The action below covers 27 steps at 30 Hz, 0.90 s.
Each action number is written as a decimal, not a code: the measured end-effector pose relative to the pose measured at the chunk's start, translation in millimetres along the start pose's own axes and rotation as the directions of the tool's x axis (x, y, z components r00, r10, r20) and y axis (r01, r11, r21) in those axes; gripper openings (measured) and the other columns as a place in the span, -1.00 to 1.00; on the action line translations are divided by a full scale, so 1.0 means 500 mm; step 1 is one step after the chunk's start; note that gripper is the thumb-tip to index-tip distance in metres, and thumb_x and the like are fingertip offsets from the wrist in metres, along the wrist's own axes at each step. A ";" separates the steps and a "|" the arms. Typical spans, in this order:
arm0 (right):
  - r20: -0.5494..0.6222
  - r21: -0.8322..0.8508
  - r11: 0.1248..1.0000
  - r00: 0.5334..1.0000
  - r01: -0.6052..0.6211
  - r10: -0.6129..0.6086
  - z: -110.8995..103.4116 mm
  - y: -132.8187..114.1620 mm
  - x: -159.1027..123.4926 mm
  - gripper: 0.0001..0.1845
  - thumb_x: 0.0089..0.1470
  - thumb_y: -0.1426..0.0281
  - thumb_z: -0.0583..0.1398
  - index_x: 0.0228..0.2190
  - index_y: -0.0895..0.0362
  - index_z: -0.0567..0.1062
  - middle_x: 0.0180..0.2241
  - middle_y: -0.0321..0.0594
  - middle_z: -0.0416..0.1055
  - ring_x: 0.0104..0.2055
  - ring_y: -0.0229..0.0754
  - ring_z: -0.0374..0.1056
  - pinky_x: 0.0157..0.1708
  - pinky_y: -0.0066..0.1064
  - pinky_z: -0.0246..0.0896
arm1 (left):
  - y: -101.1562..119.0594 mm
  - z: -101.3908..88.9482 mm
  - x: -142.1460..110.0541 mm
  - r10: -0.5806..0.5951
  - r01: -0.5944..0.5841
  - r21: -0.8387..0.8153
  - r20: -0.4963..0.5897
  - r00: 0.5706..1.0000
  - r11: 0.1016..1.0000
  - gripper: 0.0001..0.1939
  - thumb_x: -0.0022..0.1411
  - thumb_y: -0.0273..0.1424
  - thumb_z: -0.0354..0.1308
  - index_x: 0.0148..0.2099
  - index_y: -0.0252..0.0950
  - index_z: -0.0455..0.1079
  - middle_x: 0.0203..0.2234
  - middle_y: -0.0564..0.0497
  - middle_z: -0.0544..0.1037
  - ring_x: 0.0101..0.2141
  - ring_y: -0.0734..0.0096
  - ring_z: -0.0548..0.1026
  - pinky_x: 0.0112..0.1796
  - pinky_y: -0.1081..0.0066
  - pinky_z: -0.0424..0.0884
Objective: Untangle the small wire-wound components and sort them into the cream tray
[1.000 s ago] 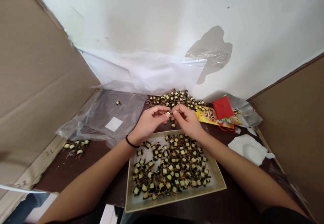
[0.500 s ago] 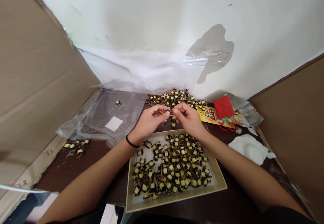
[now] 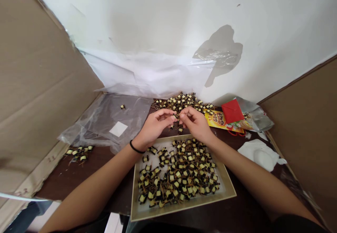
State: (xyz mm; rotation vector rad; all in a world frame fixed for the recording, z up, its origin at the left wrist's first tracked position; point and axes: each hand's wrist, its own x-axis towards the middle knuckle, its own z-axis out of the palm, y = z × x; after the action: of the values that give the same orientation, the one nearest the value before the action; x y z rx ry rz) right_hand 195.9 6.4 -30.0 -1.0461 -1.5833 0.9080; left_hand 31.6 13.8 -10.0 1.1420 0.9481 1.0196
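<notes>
- White wall [image 3: 158, 15] closes off 12 o'clock, with cardboard panels [image 3: 39, 68] at 9 and 3, around a dark brown table [image 3: 65, 180].
- At the centre, the left hand [image 3: 155, 126] pinches a small yellow-and-black part [image 3: 174, 117] between thumb and fingertips.
- Just beside it, the right hand [image 3: 197, 124] has thumb and forefinger drawn close together; I cannot tell whether they grip the part's wire.
- At 6 o'clock from the hands sits a shallow tray [image 3: 184, 206] of similar parts, its far rim partly blocked by the right hand.
- Towards 12, the hands partly hide a loose heap [image 3: 184, 101] of them.
- At 9 lies a clear plastic sheet [image 3: 129, 106] bearing one part and a white square [image 3: 118, 129]; a small cluster [image 3: 79, 152] is at 8.
- Near 3, a red envelope [image 3: 232, 111] overlaps a yellow packet [image 3: 214, 119]; crumpled white tissue [image 3: 259, 155] lies at 4.
</notes>
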 end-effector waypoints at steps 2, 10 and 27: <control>-0.013 -0.065 0.997 0.999 0.029 -0.030 0.000 -0.003 -0.002 -0.68 0.13 0.12 0.13 -0.45 0.12 0.35 -0.58 -0.33 0.34 -0.59 -0.33 0.21 -0.55 -0.49 0.11 | 0.001 0.001 0.000 0.014 -0.013 0.019 -0.022 1.000 1.000 -0.71 -0.10 -0.34 0.34 -0.28 -0.33 0.46 -0.50 0.08 0.51 -0.49 0.56 0.39 -0.42 0.50 0.34; -0.074 -0.234 0.948 0.968 0.217 -0.240 0.003 -0.010 -0.007 -0.80 0.13 0.34 0.14 -0.50 0.13 0.42 -0.55 -0.33 0.37 -0.56 -0.34 0.23 -0.54 -0.50 0.13 | 0.000 0.000 0.001 0.074 -0.063 0.142 -0.076 0.994 0.988 -0.74 -0.09 -0.34 0.31 -0.30 -0.34 0.47 -0.56 0.09 0.48 -0.54 0.56 0.36 -0.46 0.51 0.28; -0.152 -0.379 0.893 0.936 0.242 -0.319 -0.001 -0.018 -0.009 -0.78 0.16 0.34 0.12 -0.46 0.10 0.49 -0.48 -0.21 0.41 -0.46 -0.22 0.28 -0.44 -0.37 0.19 | -0.002 -0.002 -0.003 0.193 -0.163 0.333 -0.060 0.979 0.929 -0.79 0.00 -0.33 0.28 -0.28 -0.31 0.49 -0.45 0.03 0.54 -0.43 0.46 0.43 -0.37 0.46 0.37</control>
State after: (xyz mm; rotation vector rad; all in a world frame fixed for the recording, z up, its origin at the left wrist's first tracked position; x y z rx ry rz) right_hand 195.2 -0.7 -23.1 -1.0808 -1.6975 0.3041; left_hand 30.5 12.6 -11.1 1.4894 1.1320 1.0940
